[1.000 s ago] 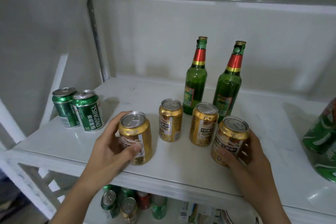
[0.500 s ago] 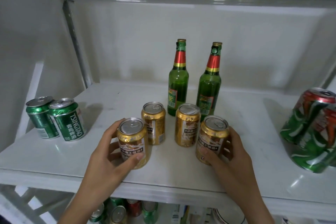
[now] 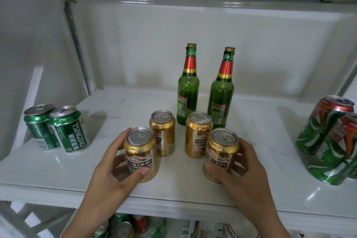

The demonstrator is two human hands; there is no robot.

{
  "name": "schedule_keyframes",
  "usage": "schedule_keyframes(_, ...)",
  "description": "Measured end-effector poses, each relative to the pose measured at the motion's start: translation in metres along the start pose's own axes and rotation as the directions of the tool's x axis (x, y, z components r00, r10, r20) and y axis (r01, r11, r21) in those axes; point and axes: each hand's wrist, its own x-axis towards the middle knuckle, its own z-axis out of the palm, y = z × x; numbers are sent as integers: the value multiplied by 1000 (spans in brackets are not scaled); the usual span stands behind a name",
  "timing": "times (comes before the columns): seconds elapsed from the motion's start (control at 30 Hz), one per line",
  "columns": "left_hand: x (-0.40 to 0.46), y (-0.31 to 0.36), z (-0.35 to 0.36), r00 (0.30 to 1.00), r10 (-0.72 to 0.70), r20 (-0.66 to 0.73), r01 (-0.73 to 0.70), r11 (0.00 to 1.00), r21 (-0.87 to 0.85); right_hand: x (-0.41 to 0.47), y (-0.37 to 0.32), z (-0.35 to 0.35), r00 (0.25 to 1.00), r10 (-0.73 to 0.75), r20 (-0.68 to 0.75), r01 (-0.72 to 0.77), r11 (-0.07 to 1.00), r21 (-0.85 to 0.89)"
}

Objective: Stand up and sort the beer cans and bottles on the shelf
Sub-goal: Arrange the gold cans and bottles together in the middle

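Both hands are on gold cans at the front of the white shelf [image 3: 58, 172]. The left hand [image 3: 110, 172] wraps the front-left gold can [image 3: 141, 154], thumb across the label, fingers curled behind. The right hand [image 3: 241, 172] grips the front-right gold can [image 3: 220, 154] the same way. Both cans stand upright, bases seemingly on the shelf.

Directly behind, at twelve o'clock from each held can, stand two more gold cans [image 3: 163, 133], and beyond those, two green bottles [image 3: 188, 87], upright and near each other. Out at nine o'clock sit two green Tsingtao cans [image 3: 67, 129], touching. At three o'clock a pair of red-and-green cans [image 3: 328, 141] crowds the edge of view.

This looks like squaring the gold four into a tidy block. To do it well, I'd say slide, don't lift; keep each grip low on the can, ease the fronts back evenly, labels forward, and stop short of nudging the rear cans into the bottles, which would topple easily.
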Motion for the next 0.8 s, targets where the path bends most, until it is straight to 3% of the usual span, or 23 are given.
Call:
schedule_keyframes(0.2,-5,1,-5,998,47,45,-44,996,-71,0,-8,-8,997,-8,75,7,1000,11)
schedule_keyframes(0.33,-3,1,-18,999,34,-8,-35,991,-127,12,-49,-22,972,-229,-59,228,973,-19)
schedule_keyframes(0.4,-3,3,-19,999,36,38,-31,992,-123,28,-78,-21,958,-286,6,285,953,-102)
schedule_keyframes(0.47,-3,4,-14,995,40,87,-29,992,-119,49,-105,-12,950,-215,224,276,916,-292)
schedule_keyframes(0.53,-2,0,-10,995,46,86,-38,995,-90,73,-121,0,908,-15,419,260,805,-534)
schedule_keyframes(0.63,-1,-2,-7,998,48,49,-45,997,-67,103,-122,16,820,222,528,308,607,-733)
schedule_keyframes(0.7,0,0,-5,998,48,32,-46,998,-52,110,-116,19,810,232,539,319,598,-735)
schedule_keyframes(0.8,-1,2,2,998,59,37,-58,998,-22,105,-105,11,819,208,534,256,701,-666)
